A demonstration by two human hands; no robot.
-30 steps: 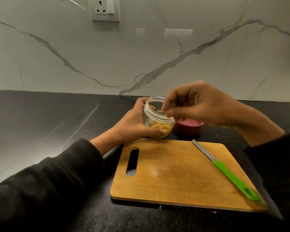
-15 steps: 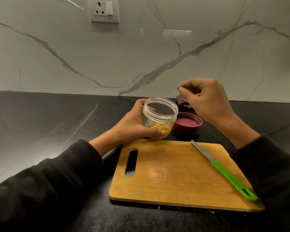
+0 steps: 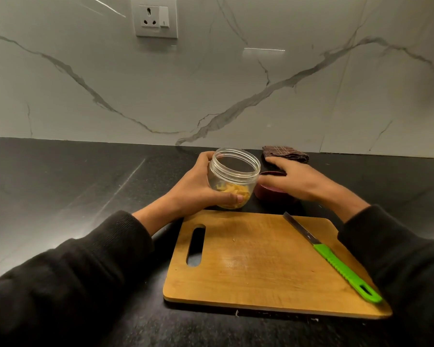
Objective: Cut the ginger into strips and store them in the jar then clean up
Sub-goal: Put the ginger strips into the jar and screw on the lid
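Storing done, lidding in hand: clear plastic jar (image 3: 233,177) of ginger strips (image 3: 236,190) grasped by left hand (image 3: 198,189) near bench's back edge; right hand (image 3: 293,180) resting flat, unclenched, on maroon round lid (image 3: 269,192). Next: lifting and screwing.

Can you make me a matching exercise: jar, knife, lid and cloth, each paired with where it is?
1 jar
2 knife
3 lid
4 cloth

A against the wall
B lying on the cutting board
C under the right hand
D held in the left hand

Pairs: 1-D, 2-B, 3-C, 4-A
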